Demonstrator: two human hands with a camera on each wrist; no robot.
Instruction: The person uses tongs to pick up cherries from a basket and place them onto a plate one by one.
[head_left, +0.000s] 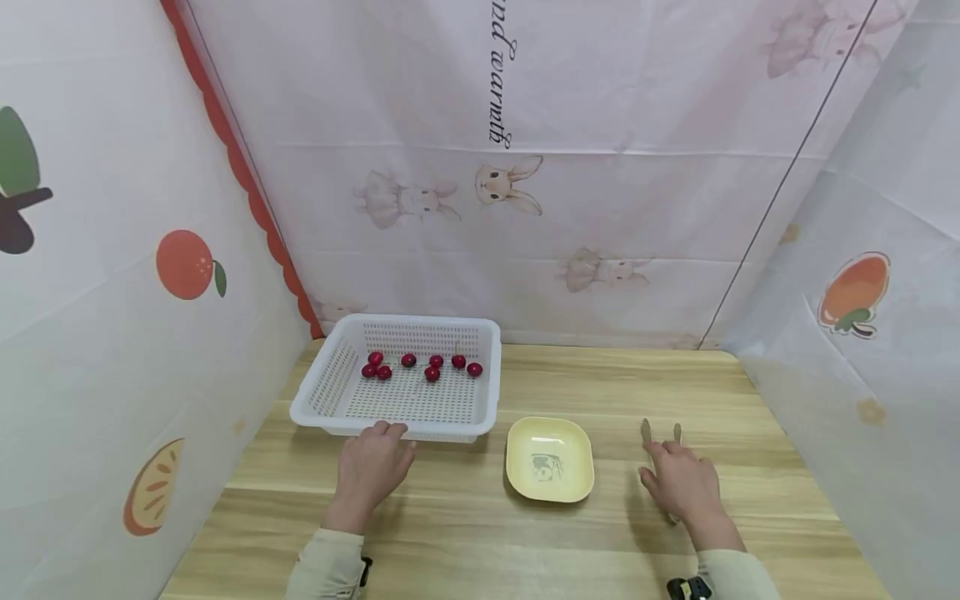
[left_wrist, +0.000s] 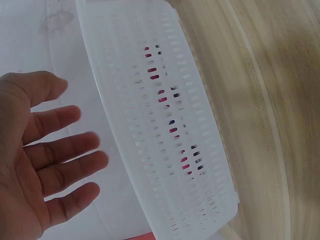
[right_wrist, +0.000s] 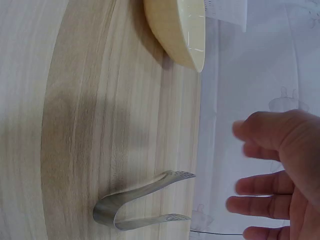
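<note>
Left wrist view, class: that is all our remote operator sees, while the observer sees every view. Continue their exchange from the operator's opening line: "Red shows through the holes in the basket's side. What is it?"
Observer: Cherries, lying loose on the floor of the white basket.

Operator: Thanks. And what stands just to the basket's right, from the person's side?

Observer: A yellow bowl, which my head view shows on the table.

Operator: I have no sight of the right hand. Where is it?

Observer: The right hand is over a pair of metal tongs, not gripping them.
</note>
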